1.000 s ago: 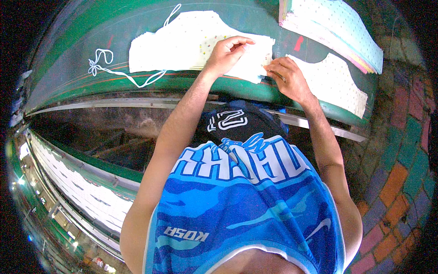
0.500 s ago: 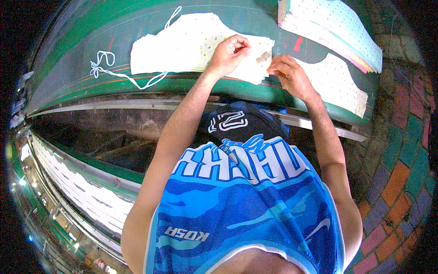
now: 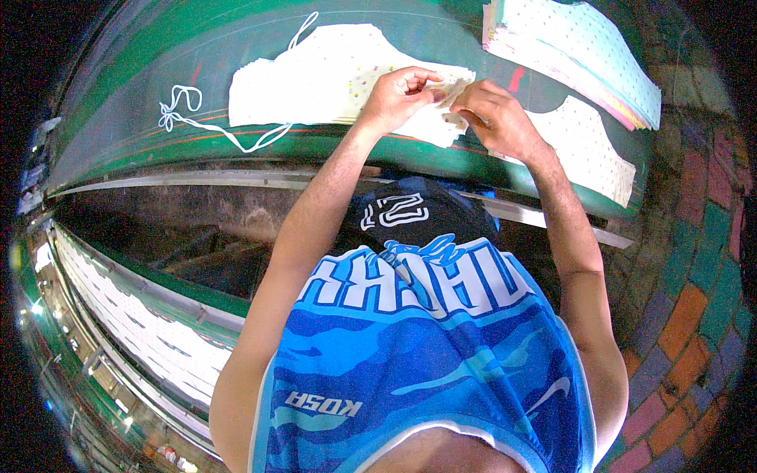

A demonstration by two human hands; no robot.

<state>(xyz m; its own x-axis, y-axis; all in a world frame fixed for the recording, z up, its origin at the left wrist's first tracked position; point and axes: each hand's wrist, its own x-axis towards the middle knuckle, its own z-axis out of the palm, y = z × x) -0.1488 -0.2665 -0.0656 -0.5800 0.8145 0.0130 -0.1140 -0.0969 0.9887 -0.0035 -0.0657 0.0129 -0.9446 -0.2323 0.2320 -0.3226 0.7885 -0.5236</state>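
Note:
A stack of cream dotted fabric pieces (image 3: 307, 79) lies on the green table (image 3: 142, 134). My left hand (image 3: 398, 98) is over its right end, fingers curled round the top edge of a piece. Just right of it my right hand (image 3: 497, 118) has its fingers bent and closed at that same lifted edge, fingertips partly hidden. A second cream dotted piece (image 3: 587, 150) lies to the right, partly behind my right hand. A white looped cord (image 3: 181, 106) lies left of the stack, one strand running under it.
At the upper right is a thick pile of pale dotted fabric (image 3: 568, 47) with coloured layers. A metal rail (image 3: 118, 180) runs along the table's front edge. At the lower left is another long table with white material (image 3: 142, 307). Coloured paving (image 3: 678, 315) shows at the right.
My right hand has moved up and slightly left onto the stack's right end, and that end now looks more lifted and creased. My left hand has shifted only slightly.

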